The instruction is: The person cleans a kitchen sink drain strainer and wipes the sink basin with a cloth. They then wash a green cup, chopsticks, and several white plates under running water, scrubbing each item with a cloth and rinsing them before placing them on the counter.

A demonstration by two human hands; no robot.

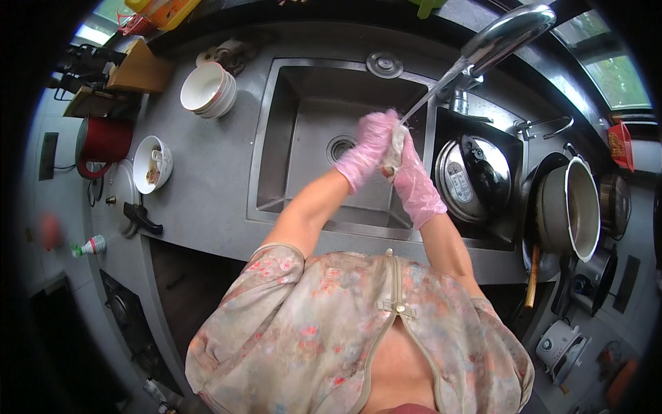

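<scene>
My hands, in thin pink plastic gloves, are together over the right side of a steel sink (315,124). My right hand (414,181) is closed around a wet, pale cloth (395,150) with a reddish patch low down. Touching the cloth's upper end, my left hand (371,139) is blurred, and its fingers are partly hidden. Water from the chrome faucet (509,31) runs in a thin stream onto the cloth and gloves. Below my left hand, the round drain (342,148) shows in the basin floor.
Stacked white bowls (204,88) and a bowl with a spoon (154,165) stand left of the sink, near a red pot (106,145) and knife block (139,67). The right basin holds a metal lid (457,181). A wok and a large pot (583,207) lean farther right.
</scene>
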